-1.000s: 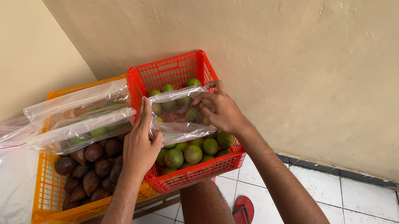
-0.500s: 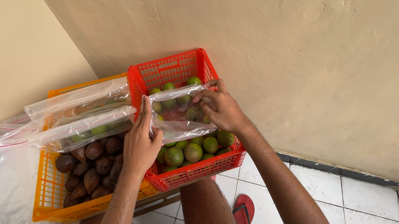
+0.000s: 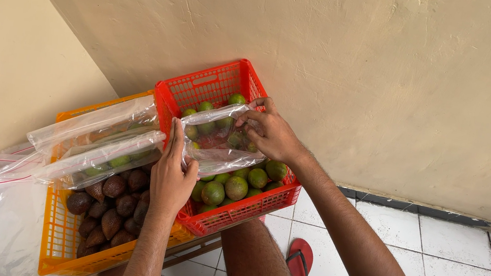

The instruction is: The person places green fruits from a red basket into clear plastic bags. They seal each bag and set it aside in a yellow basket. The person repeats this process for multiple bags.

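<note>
Head view: left hand and right hand each pinch an edge of a clear plastic zip bag, fingers closed on the film, mouth stretched open over the red plastic mesh crate of green round fruits. Risk: thin film could slip from either pinch and the mouth collapse; fruits could roll out. Orange plastic crate of brown scaly fruits sits touching at left

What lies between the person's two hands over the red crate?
In the head view, a clear plastic bag stretches from the left hand to the right hand, over green fruits in the red crate.
</note>
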